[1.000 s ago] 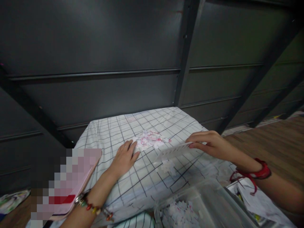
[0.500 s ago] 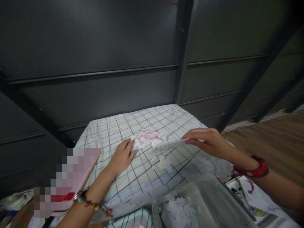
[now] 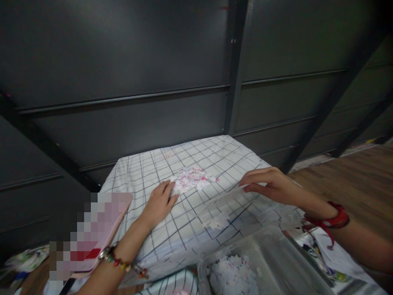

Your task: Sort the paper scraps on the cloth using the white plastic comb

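My left hand (image 3: 160,203) lies on the checked cloth (image 3: 211,153), fingers stretched out and fingertips at the edge of a loose heap of white and pink paper scraps (image 3: 192,179). To the right, my right hand (image 3: 270,184) pinches the upper edge of a thin clear plastic bag (image 3: 224,198) between thumb and fingers. A small clump of paper scraps (image 3: 218,221) shows through the bag, below its raised edge. Nearer to me stands a clear plastic tub (image 3: 270,258) with a larger mound of white paper scraps (image 3: 233,274) in it.
A pink flat case (image 3: 118,209), partly pixelated, is left of my left forearm. Dark metal panels (image 3: 147,123) rise behind the cloth-covered surface. Printed papers (image 3: 325,250) lie under my right forearm. Wooden floor (image 3: 353,172) shows at the right.
The bag's raised edge has dropped slightly, and the clump of scraps has slid down and a little to the right. My left hand has stayed beside the heap.
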Available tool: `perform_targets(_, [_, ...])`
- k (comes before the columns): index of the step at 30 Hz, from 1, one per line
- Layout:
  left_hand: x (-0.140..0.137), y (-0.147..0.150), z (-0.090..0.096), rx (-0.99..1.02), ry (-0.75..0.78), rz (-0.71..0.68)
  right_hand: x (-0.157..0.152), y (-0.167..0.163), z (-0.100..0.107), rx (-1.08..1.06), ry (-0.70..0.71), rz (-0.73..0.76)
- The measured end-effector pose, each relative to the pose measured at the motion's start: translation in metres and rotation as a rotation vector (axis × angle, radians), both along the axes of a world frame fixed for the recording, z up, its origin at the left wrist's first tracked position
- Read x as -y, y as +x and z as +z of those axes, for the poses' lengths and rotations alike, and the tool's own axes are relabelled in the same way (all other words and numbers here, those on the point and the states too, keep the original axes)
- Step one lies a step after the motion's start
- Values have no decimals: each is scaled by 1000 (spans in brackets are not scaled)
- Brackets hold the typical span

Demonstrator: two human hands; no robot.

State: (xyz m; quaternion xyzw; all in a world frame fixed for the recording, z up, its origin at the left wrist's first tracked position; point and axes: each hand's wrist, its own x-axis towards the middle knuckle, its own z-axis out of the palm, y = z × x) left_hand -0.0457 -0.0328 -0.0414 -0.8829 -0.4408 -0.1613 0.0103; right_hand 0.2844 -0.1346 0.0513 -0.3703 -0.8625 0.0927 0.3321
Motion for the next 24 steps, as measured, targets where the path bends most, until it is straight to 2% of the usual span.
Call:
perform_targets(4, [1,0,1,-3,-5,0,-8,-14,-3,-39,-4,76])
perform_targets(8, [1,0,3,-14,-13,-6,-8,-11,2,0,-67,129])
perform_targets(15, [1,1,3,-30,-14,-1,16,11,9,-23,-131,74])
perform_targets(19, [0,0,1,-21,-4,-2,26,13,12,-31,-64,17])
perform_targets(24, [0,-1,2,-7,0,-5,24,11,13,-34,100,-154])
